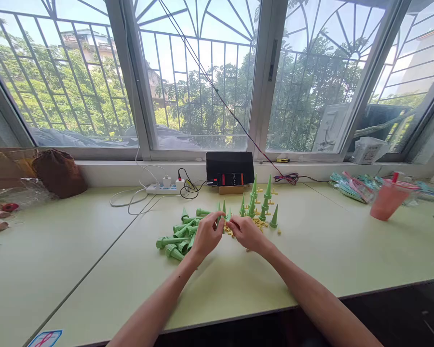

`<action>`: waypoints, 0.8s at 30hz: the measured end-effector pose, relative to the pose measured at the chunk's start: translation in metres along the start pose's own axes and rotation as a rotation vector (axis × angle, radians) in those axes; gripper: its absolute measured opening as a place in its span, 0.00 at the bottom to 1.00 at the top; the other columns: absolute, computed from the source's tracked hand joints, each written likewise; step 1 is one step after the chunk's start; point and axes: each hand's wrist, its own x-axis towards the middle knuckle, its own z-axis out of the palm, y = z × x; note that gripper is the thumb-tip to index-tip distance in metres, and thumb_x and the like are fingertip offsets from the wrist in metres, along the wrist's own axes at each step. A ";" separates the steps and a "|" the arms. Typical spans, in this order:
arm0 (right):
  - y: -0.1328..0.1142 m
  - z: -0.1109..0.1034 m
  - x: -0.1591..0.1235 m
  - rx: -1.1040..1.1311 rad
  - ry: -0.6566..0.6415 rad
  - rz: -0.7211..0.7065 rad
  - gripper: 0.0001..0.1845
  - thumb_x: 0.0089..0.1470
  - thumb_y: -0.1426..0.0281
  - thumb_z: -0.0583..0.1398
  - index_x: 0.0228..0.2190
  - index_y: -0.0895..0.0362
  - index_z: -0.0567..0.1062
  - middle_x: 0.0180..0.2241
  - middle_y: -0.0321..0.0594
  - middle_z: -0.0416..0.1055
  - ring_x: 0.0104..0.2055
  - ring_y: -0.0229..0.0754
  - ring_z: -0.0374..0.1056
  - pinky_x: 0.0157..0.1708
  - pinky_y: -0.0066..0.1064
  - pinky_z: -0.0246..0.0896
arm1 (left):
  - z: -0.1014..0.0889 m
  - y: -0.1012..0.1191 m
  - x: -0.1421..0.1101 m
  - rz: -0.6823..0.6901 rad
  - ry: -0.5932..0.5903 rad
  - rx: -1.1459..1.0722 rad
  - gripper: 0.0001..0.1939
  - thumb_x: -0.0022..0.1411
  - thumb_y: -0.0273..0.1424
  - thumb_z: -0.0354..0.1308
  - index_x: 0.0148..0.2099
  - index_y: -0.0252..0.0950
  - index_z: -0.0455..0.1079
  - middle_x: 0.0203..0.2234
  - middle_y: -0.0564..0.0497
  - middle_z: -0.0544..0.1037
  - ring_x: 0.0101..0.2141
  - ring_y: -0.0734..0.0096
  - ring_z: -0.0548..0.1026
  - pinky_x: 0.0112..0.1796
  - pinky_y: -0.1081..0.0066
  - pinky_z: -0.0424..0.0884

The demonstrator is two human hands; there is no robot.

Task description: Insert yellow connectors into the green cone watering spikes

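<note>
Both my hands meet over the middle of the table. My left hand (208, 234) is closed around a green plastic watering spike (219, 219), mostly covered by the fingers. Against it, my right hand (249, 232) pinches what looks like a small yellow piece, largely hidden at the fingertips. Left of my hands lies a heap of loose green spikes (183, 229), some with their open caps facing me. Small yellow pieces (260, 223) are scattered behind and beside my right hand. Several green spikes (266, 197) stand upright at the right, some stacked, with yellow valves sticking out sideways.
A phone (233, 179) leans against a dark tablet (224, 161) at the back. A power strip (162, 187) with cables lies left of it. At the right are a red drink cup (390, 198) and plastic packets (350, 187). A brown bag (60, 172) stands far left.
</note>
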 end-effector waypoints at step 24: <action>-0.002 -0.001 -0.001 0.079 -0.010 0.021 0.07 0.61 0.66 0.53 0.32 0.56 0.66 0.22 0.32 0.67 0.22 0.34 0.58 0.25 0.25 0.48 | 0.002 -0.003 0.001 0.001 0.016 0.015 0.11 0.64 0.32 0.50 0.42 0.37 0.71 0.26 0.52 0.75 0.22 0.76 0.68 0.27 0.74 0.65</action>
